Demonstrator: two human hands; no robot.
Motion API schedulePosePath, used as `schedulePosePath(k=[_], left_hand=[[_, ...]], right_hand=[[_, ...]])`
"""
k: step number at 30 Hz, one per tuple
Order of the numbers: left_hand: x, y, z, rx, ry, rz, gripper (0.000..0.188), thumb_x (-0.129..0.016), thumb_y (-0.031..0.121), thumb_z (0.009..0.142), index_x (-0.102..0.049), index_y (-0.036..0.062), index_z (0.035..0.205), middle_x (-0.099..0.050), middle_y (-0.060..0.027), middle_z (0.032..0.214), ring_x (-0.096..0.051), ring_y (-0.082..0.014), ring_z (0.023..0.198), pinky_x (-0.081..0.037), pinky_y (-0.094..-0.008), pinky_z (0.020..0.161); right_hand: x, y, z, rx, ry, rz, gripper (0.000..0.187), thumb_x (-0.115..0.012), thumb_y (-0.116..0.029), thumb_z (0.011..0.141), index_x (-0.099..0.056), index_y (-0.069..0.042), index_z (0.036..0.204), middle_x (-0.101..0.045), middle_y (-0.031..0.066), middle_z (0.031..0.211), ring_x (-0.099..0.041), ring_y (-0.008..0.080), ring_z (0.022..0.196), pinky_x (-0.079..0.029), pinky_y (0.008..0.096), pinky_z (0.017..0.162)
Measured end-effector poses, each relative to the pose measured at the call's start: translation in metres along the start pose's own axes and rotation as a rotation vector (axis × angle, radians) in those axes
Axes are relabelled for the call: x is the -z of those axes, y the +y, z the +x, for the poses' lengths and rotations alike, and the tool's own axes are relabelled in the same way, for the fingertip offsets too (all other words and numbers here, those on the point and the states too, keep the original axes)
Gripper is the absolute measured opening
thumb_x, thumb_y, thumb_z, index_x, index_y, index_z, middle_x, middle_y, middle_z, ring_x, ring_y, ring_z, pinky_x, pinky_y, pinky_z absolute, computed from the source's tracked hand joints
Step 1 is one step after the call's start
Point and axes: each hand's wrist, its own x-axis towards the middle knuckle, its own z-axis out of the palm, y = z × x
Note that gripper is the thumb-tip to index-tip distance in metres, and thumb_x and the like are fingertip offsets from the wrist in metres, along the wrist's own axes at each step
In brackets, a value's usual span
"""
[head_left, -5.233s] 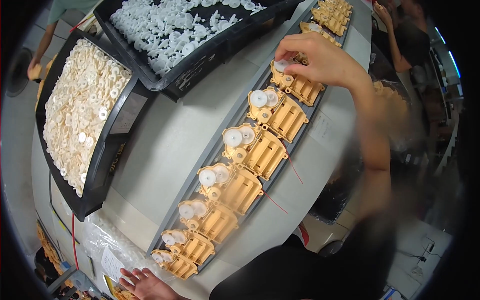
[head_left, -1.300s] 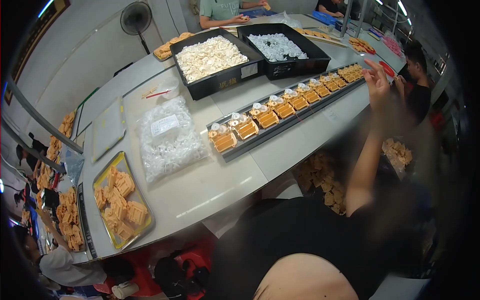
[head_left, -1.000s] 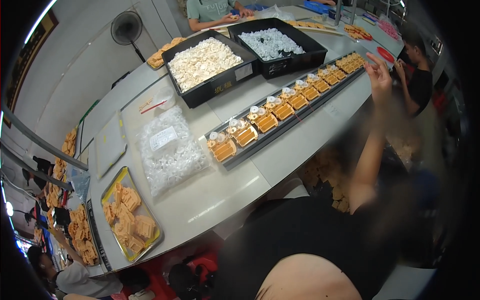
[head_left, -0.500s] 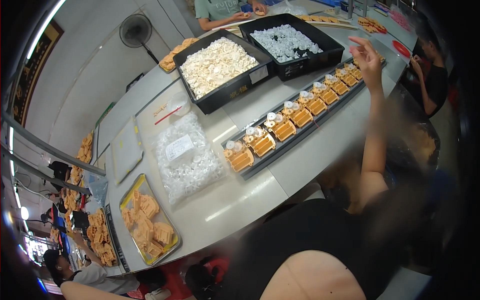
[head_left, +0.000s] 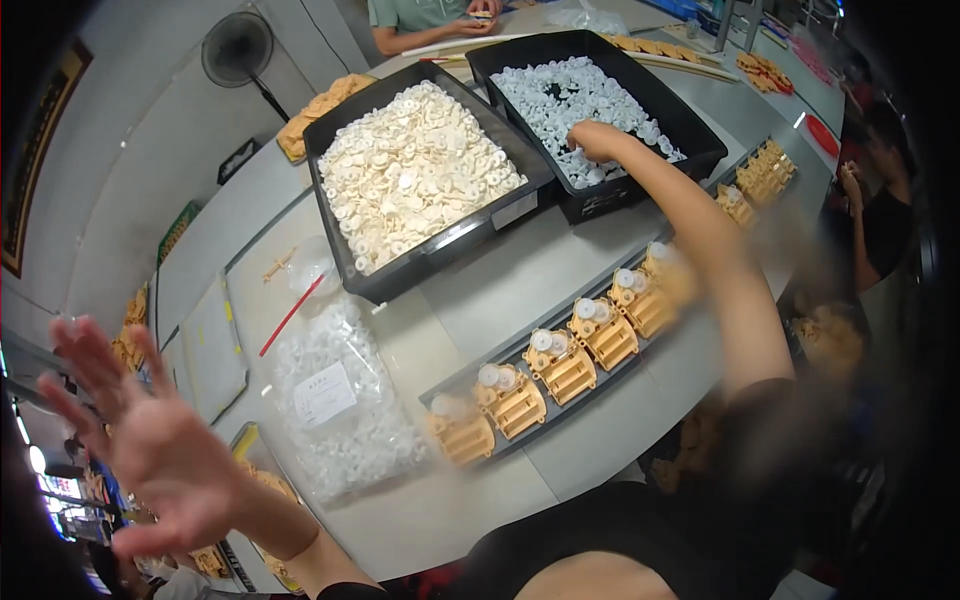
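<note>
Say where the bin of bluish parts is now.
In the head view, the bin of bluish parts stands in the upper middle, just right of the bin of cream parts, the right hand over its contents.

A head-worn fisheye looks down across the table (head_left: 480, 305).

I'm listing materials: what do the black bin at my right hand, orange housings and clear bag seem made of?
The bin looks like moulded plastic, semi-matte, with a thick rim and rounded corners. The housings are probably matte plastic, given their moulded ribs. The bag seems glossy plastic film: see-through with highlights.
</note>
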Motion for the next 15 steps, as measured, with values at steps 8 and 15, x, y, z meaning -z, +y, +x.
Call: schedulePosePath(k=[8, 15], left_hand=[[0.041, -0.034, -0.105, 0.418, 0.002, 0.785, 0.082, -0.052, 0.053, 0.082, -0.028, 0.0053, 0.145, -0.015, -0.0260, 0.154, -0.012, -0.0369, 0.144, -0.011, -0.0548, 0.114], [0.005, -0.024, -0.187, 0.554, 0.113, 0.754, 0.064, -0.048, 0.042, 0.084, -0.039, 0.0075, 0.137, -0.024, -0.0270, 0.151, -0.016, -0.0360, 0.144, -0.011, -0.0541, 0.113]], right_hand=[[-0.003, 0.014, 0.036, 0.122, 0.011, -0.065, 0.008, -0.060, -0.005, 0.072, -0.068, -0.003, 0.073, -0.068, 0.0185, 0.080, -0.067, 0.0332, 0.080, -0.052, 0.0446, 0.064], [0.020, 0.001, 0.014, -0.045, 0.242, -0.105, 0.037, -0.063, -0.002, 0.074, -0.066, -0.018, 0.107, -0.068, 0.0130, 0.096, -0.065, 0.0303, 0.090, -0.052, 0.0430, 0.072]])
